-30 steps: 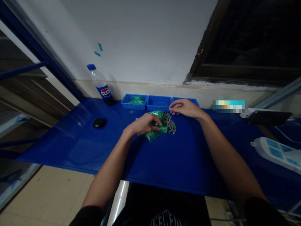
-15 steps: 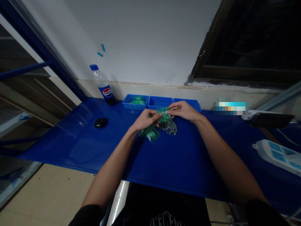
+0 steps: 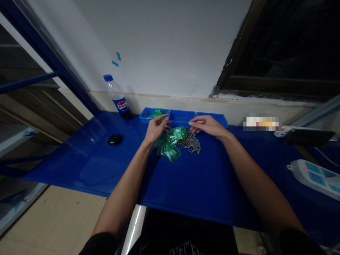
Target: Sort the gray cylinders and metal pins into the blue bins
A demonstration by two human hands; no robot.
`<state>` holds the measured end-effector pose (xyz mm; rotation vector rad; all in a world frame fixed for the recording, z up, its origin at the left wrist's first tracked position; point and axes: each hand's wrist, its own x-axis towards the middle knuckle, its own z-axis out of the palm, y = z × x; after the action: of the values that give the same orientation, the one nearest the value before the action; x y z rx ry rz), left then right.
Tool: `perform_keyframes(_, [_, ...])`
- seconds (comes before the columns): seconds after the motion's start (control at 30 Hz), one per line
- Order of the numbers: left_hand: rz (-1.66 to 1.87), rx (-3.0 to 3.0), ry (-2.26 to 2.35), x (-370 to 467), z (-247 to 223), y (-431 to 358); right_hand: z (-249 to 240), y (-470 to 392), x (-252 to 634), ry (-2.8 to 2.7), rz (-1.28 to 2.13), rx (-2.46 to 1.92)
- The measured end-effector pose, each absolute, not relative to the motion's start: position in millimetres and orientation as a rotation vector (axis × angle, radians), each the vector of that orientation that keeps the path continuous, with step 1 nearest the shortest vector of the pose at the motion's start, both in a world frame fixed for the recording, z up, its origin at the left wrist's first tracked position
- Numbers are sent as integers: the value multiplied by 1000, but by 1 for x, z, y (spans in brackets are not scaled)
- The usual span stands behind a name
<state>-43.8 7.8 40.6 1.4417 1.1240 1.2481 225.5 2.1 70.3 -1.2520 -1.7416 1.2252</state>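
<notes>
My left hand (image 3: 157,129) is raised over the left side of a pile of small clear-green plastic bags (image 3: 174,137), its fingers apart and holding nothing I can see. Across from it, my right hand (image 3: 207,125) hovers above the far edge of a heap of screws and grey plugs (image 3: 193,143), fingers loosely bent and apart, with nothing visible in them. The bags lie left of the heap and touch it. Behind the hands stands a row of three blue bins; the left bin (image 3: 145,119) contains green bags, and the middle bin (image 3: 182,116) shows its bare inside.
The right bin (image 3: 214,119) is partly hidden by my right hand. On the blue table (image 3: 186,187) are a cola bottle (image 3: 120,105) and a black mouse (image 3: 115,139) at left. A white power strip (image 3: 316,177) and a dark phone (image 3: 306,136) lie at right.
Both hands have let go of the green bag they held between them. It now lies on the pile, and the hands have moved apart, the left one leftward.
</notes>
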Motion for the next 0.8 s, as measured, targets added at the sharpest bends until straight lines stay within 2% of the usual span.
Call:
perform_keyframes(0.17, [870,2262,1235,-52,41,1,70,0,225,-1900,1200,-1251])
perform_keyframes(0.3, [762,2382,1251,-55,35,4,72,-1,224,-2009,1168,-1206])
perform_keyframes(0.53, [1062,2176,1295,-49,39,3,69,-1,225,-2090,1145,-1171])
perform_keyframes(0.8, [1426,1872,1113,-39,54,-8,66,-2,213,-1988,1127,-1193])
